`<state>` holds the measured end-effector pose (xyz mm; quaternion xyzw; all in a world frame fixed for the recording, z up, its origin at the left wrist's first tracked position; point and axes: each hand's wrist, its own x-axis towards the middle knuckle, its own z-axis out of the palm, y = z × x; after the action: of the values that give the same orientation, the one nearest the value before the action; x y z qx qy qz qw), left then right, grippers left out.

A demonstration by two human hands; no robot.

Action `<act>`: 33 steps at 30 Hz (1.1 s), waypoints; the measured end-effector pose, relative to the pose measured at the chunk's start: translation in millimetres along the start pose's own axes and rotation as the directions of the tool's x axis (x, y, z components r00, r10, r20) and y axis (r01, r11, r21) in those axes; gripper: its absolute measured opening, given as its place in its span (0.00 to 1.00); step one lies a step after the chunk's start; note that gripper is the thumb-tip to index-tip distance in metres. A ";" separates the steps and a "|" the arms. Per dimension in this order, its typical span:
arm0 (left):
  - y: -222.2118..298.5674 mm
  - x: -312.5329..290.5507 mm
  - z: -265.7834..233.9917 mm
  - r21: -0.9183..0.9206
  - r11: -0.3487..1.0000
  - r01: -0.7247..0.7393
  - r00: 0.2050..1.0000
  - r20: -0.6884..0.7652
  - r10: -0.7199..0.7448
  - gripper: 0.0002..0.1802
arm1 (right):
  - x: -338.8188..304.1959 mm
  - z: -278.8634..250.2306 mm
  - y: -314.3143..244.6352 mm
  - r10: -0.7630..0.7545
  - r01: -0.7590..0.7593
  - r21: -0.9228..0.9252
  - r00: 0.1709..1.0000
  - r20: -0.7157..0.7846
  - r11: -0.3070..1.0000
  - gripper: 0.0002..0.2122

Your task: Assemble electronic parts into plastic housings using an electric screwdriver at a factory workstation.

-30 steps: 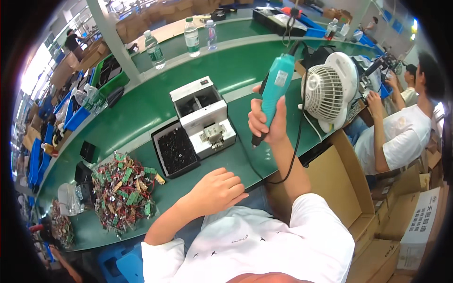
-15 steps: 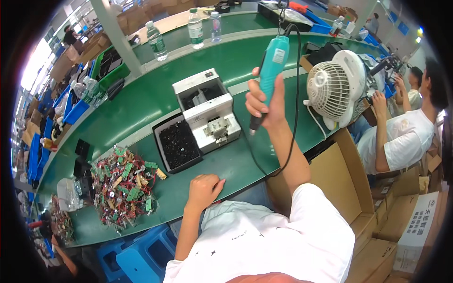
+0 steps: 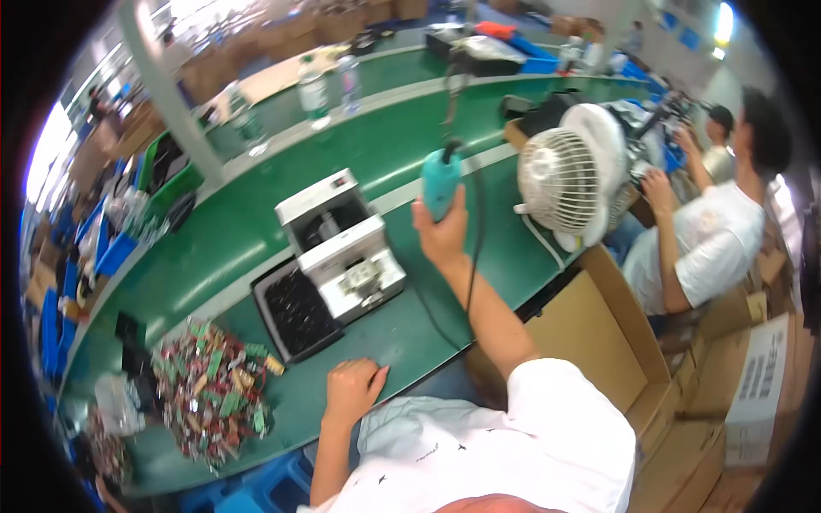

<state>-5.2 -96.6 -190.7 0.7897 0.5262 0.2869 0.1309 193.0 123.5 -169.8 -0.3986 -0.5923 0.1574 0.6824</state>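
Observation:
My right hand (image 3: 445, 235) is wrapped round a teal electric screwdriver (image 3: 441, 182) above the green bench, to the right of a white screw feeder (image 3: 351, 256). The screwdriver's back end faces up, with a black cable leaving it. Its tip is hidden behind my hand. Knuckles up, my left hand (image 3: 352, 389) rests at the bench's near edge, fingers curled under and thumb out. Nothing shows in it. Between the left hand and the feeder lies a black tray (image 3: 299, 312) of small dark parts. A heap of green circuit boards with red wires (image 3: 209, 389) sits farther left.
A white fan (image 3: 560, 184) stands on the bench to the right, with a seated person in a white shirt (image 3: 701, 235) beyond it. An open cardboard box (image 3: 599, 342) is beside my right arm. Bottles (image 3: 313, 94) line the far ledge. A blue stool (image 3: 265, 492) is below the bench.
The whole view has shifted. My right hand has lowered with the screwdriver, which now appears more end-on, its tip out of sight. The left hand stays at the bench edge.

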 end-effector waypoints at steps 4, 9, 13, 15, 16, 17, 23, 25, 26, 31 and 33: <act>-4.7 3.9 4.4 -0.029 0.999 -0.014 1.000 0.018 0.015 0.13 | -4.9 -3.6 -8.8 0.053 -0.062 0.104 0.995 0.086 0.993 0.21; -8.7 3.9 1.3 -0.019 1.000 0.008 0.999 -0.035 -0.008 0.12 | -5.4 8.1 -27.5 0.149 -0.185 0.328 0.980 0.135 0.926 0.21; -8.5 -2.0 1.4 -0.014 1.000 -0.009 0.998 -0.063 0.009 0.13 | -8.2 10.2 -41.7 0.163 -0.202 0.353 0.977 0.137 0.914 0.20; -10.1 -1.5 5.9 -0.032 0.999 -0.035 0.995 -0.091 0.031 0.14 | -7.1 7.0 -43.2 0.154 -0.195 0.330 0.977 0.148 0.924 0.20; -10.1 -2.9 7.0 -0.042 0.998 -0.048 0.994 -0.104 0.044 0.14 | -7.9 7.7 -43.9 0.149 -0.192 0.317 0.977 0.152 0.929 0.20; -10.4 -2.3 6.8 -0.042 0.998 -0.047 0.993 -0.109 0.042 0.14 | -7.7 8.1 -44.7 0.146 -0.189 0.319 0.977 0.155 0.929 0.20; -10.3 -3.2 7.7 -0.037 0.998 -0.041 0.993 -0.109 0.036 0.14 | -9.3 10.0 -43.3 0.139 -0.183 0.334 0.979 0.151 0.925 0.21; -10.3 -4.3 7.4 -0.045 0.998 -0.035 0.994 -0.107 0.030 0.14 | -10.3 9.1 -39.1 0.142 -0.193 0.362 0.976 0.163 0.912 0.22; -10.0 -5.6 7.4 -0.050 0.998 -0.032 0.994 -0.106 0.027 0.14 | -11.2 8.7 -38.3 0.145 -0.200 0.376 0.975 0.169 0.905 0.22; -11.7 0.4 6.7 -0.040 0.998 -0.050 0.998 -0.044 0.048 0.13 | -10.4 4.8 -35.3 0.180 -0.215 0.423 0.976 0.121 0.880 0.23; -9.4 2.3 7.0 -0.032 0.999 -0.037 0.998 -0.059 0.035 0.13 | -9.4 5.0 -31.6 0.100 -0.144 0.408 0.987 0.128 0.902 0.22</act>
<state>-7.6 -89.9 -200.3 0.7882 0.5105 0.3208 0.1234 177.8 98.8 -153.3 -0.2720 -0.5536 0.3426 0.7086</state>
